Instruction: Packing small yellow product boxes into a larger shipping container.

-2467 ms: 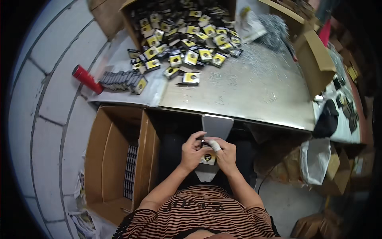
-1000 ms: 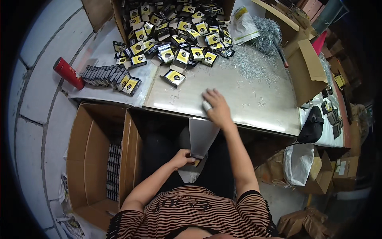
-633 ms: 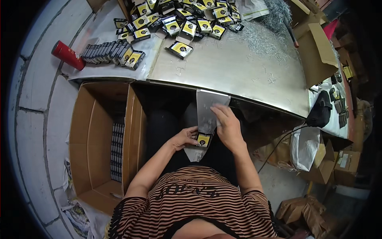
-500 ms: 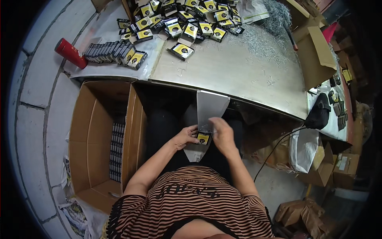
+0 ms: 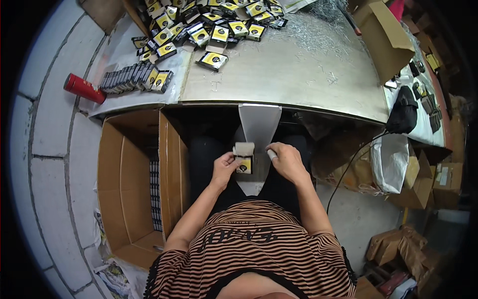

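Your left hand (image 5: 222, 170) pinches the carton (image 5: 244, 166) (likely light, crushable; favour edges); beside those fingers your right hand (image 5: 289, 161) curls, hold unclear.

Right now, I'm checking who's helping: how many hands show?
2: the left hand holds a small open box; the right hand is to its right, not touching it. No others show.

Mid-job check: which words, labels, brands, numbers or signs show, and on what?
Yellow-and-white carton in the left hand: dark emblem; print too small to read.
Heaped cartons on the table: similar, too small.
Red cylindrical canister: faint marks, too small.
Striped shirt: large dark lettering, creased; I won't copy it out.
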A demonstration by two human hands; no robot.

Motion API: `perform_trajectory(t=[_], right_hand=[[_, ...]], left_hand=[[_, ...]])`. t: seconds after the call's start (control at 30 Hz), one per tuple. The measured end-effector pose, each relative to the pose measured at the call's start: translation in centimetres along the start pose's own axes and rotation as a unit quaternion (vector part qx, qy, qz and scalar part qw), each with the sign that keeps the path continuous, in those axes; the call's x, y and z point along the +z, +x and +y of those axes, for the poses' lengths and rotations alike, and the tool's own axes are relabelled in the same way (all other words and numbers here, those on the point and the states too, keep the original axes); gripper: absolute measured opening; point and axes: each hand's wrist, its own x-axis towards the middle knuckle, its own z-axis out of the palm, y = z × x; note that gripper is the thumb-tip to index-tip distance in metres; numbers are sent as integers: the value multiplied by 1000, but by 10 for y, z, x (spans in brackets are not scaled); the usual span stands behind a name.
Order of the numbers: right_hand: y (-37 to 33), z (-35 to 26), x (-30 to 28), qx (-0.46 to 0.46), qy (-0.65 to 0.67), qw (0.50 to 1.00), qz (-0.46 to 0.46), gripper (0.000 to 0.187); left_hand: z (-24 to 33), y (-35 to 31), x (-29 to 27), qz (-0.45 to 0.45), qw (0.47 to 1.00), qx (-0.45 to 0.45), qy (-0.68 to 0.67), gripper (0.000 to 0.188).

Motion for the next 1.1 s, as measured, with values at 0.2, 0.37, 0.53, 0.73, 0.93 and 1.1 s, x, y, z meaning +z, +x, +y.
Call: perform_trajectory(t=[0.2,0.37,0.53,0.73,0.93,1.1], right_hand=[[8,2,12,-83,450,888,-56,50],[12,-15,-11,-64,723,679,-111,51],[5,22,-17,-10,694,719,-9,41],[-14,44,-28,36,497,851,166,29],[-28,62,-46,-18,500,857,122,21],[-31,45,-54,38,543,837,55,21]], left_hand=[[83,-24,46,-27,946,277,164,63],[87,-8,67,-64,833,383,393,50],[75,9,111,-49,810,337,477,48],[64,24,155,-71,822,291,485,65],[63,21,166,-88,955,150,239,64],[68,11,148,-86,928,197,304,69]])
